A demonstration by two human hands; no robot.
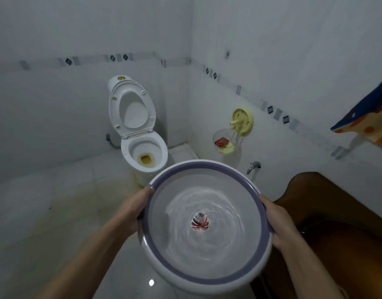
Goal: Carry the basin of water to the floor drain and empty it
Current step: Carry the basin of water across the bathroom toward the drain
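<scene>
Round white plastic basin with purple rim band (204,279), rippling water inside, held level above pale tiled floor (56,212). Left hand (140,209) and right hand (276,225) clamp opposite rims, fingers probably curled underneath. White toilet (142,154) just beyond.

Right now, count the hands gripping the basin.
2. The left hand grips the basin at its left rim; the right hand grips the right rim. Fingers under the basin are hidden.
</scene>
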